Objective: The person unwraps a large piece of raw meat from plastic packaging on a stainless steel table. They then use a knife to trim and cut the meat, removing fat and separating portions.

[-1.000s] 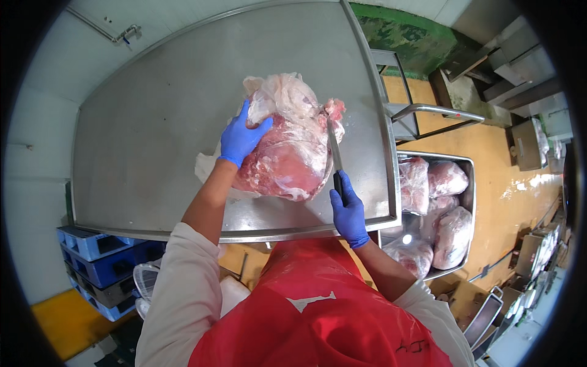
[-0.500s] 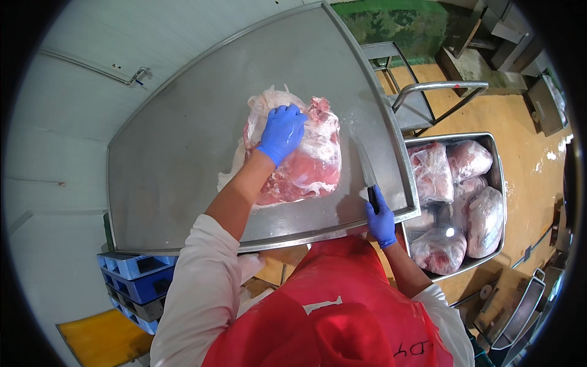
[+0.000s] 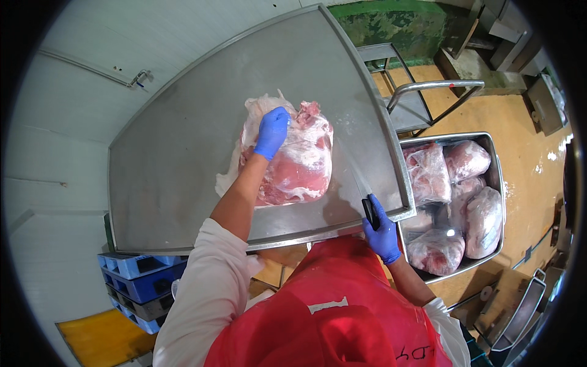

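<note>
A large piece of raw meat [image 3: 299,170] with whitish fat and a loose pale layer along its left side lies on the metal table [image 3: 183,153]. My left hand [image 3: 273,131], in a blue glove, is closed in a fist at the meat's upper part, by the pale layer. The hand hides what exactly the fingers grip. Over the table's near right corner, my right hand [image 3: 383,237], also blue-gloved, is wrapped round the black handle of a knife [image 3: 370,212]. Its long thin blade points up and away to the left, apart from the meat.
A metal bin [image 3: 496,226] at the right holds several plastic-wrapped pieces of meat [image 3: 483,214]. Behind it stands a metal cart [image 3: 406,110] with a tubular handle. Blue and black pallets [image 3: 143,284] are stacked at the lower left. A raised rim runs round the table.
My left hand has closed from a flatter, spread grip into a fist. The meat appears slightly further left in the picture. The knife stays in my right hand, its handle more visible.
</note>
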`<state>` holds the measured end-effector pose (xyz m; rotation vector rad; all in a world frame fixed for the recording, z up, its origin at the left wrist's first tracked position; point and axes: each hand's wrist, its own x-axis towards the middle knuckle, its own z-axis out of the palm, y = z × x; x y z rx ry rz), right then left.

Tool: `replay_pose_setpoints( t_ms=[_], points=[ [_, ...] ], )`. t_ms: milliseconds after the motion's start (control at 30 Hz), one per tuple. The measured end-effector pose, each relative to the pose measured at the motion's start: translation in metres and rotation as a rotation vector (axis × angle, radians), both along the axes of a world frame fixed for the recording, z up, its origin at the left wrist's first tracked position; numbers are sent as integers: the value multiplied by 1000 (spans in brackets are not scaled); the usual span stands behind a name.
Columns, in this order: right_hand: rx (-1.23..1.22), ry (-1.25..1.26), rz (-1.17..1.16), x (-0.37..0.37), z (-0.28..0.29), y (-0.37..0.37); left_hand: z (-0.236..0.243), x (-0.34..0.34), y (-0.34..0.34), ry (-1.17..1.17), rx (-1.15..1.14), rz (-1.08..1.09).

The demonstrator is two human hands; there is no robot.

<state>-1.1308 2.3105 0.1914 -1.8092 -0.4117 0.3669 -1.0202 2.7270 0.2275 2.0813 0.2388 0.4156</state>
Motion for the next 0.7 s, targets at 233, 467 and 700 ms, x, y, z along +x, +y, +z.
replay_pose_setpoints(
  t_ms=[233, 467, 700],
  points=[
    [-245, 84, 198, 23, 62, 4, -16, -17, 21, -109, -483, 12],
    [-179, -85, 170, 19, 7, -24, -57, -37, 18, -34, 28, 148],
    [-259, 93, 125, 7, 50, -34, -40, -26, -16, -104, -279, -80]
  ],
)
